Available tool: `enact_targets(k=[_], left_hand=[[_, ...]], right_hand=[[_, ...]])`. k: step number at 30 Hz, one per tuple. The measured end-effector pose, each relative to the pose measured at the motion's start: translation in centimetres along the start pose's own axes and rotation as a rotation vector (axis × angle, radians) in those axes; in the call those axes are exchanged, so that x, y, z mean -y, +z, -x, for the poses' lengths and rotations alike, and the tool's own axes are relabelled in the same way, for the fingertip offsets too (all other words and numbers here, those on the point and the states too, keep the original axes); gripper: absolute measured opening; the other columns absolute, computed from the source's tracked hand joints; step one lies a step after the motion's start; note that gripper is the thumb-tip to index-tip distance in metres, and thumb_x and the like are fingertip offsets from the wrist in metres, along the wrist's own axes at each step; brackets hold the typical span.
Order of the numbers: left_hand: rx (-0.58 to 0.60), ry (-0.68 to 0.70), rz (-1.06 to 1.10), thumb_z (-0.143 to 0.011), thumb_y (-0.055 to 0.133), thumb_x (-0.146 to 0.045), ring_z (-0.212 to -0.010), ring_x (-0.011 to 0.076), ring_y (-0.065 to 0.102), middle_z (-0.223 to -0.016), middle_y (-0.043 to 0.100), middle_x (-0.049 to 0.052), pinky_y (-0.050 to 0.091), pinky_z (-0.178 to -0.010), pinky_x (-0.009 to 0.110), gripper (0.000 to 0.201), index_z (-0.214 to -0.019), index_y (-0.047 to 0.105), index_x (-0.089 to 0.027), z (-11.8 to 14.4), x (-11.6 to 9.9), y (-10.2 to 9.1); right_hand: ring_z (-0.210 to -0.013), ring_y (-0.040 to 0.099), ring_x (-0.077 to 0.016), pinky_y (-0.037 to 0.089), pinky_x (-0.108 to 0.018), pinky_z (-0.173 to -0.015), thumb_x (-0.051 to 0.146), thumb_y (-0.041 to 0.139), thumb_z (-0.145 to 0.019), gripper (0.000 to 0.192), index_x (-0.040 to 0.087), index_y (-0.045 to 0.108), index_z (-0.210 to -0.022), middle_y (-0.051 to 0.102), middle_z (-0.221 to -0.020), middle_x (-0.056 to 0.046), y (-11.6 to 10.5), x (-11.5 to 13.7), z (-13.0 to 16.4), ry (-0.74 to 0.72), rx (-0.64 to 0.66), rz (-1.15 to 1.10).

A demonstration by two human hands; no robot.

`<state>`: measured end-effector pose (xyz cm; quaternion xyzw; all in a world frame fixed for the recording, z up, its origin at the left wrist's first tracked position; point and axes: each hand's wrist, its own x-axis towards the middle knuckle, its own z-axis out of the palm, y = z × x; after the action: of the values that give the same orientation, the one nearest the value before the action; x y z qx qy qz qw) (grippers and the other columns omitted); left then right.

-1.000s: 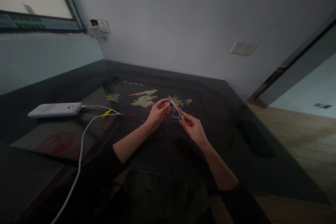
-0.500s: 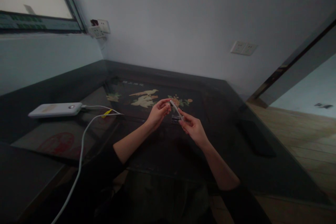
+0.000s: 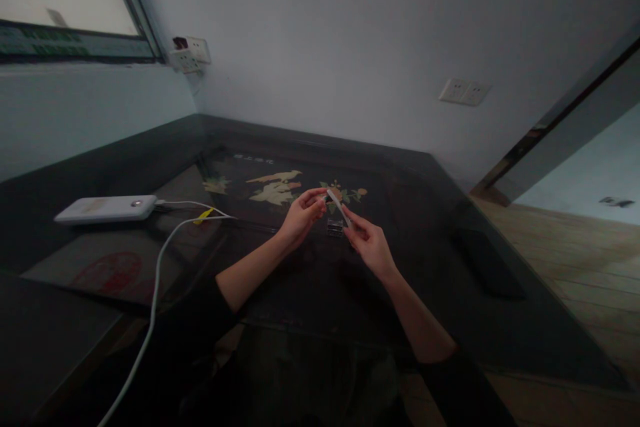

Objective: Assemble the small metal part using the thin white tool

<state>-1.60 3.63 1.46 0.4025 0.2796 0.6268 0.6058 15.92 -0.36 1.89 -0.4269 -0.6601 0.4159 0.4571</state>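
The right hand [image 3: 369, 245] was closed on the lower end of a slim white stick [image 3: 339, 207], pinched between thumb and fingertips, with the stick slanting up toward 11 o'clock above the dark table [image 3: 430, 280]. The left hand [image 3: 301, 213] was curled shut, its fingertips meeting the stick's upper end; whether they gripped that end or only touched it could not be made out (the light was poor and the item small). What the stick was could not be identified. Directly under the hands, a small clear object [image 3: 335, 227] lay on the table, its form indistinct. At 9 o'clock from the hands, well apart, lay a white power bank [image 3: 105, 209] with a white cable [image 3: 157, 267] running off the bottom edge of the view. A dark flat object [image 3: 487, 270] at 3 o'clock was barely distinguishable from the tabletop.
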Motion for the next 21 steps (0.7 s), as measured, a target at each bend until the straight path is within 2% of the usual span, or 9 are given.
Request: enact_targets(k=[6, 13, 18, 21], left_hand=[[-0.001, 0.006, 0.038, -0.064, 0.080, -0.027, -0.062, 0.0057, 0.053, -0.077, 0.063, 0.000, 0.042, -0.060, 0.018, 0.040, -0.100, 0.066, -0.016, -0.10, 0.11, -0.18], [0.012, 0.010, 0.054, -0.062, 0.082, -0.031, -0.063, 0.0054, 0.054, -0.084, 0.066, 0.002, 0.043, -0.060, 0.018, 0.043, -0.099, 0.067, -0.016, -0.07, 0.04, -0.14], [0.003, 0.010, 0.042, -0.062, 0.082, -0.030, -0.062, 0.0053, 0.053, -0.077, 0.063, 0.000, 0.042, -0.059, 0.017, 0.043, -0.099, 0.067, -0.016, -0.01, 0.12, -0.08], [-0.002, 0.009, 0.025, -0.062, 0.081, -0.031, -0.061, 0.0055, 0.053, -0.072, 0.061, -0.001, 0.042, -0.058, 0.017, 0.042, -0.099, 0.067, -0.016, -0.01, 0.15, -0.08]], right_hand=[[-0.047, 0.031, -0.0051, 0.025, -0.019, -0.041, 0.031, 0.064, -0.080, 0.054, 0.020, 0.057, -0.132, 0.041, -0.064, 0.004, 0.18, 0.31, 0.30, 0.055, 0.065, -0.120], [-0.046, 0.033, -0.0027, 0.026, -0.018, -0.039, 0.031, 0.067, -0.078, 0.053, 0.027, 0.058, -0.130, 0.041, -0.073, 0.004, 0.31, 0.00, 0.39, 0.082, 0.118, -0.279], [-0.047, 0.034, -0.0043, 0.027, -0.018, -0.040, 0.031, 0.065, -0.079, 0.054, 0.023, 0.057, -0.132, 0.041, -0.067, 0.005, 0.15, -0.32, 0.07, 0.062, 0.066, -0.172], [-0.048, 0.032, -0.0050, 0.026, -0.018, -0.041, 0.031, 0.063, -0.080, 0.055, 0.020, 0.055, -0.134, 0.046, -0.067, 0.003, 0.00, -0.17, -0.04, 0.035, 0.039, -0.101]])
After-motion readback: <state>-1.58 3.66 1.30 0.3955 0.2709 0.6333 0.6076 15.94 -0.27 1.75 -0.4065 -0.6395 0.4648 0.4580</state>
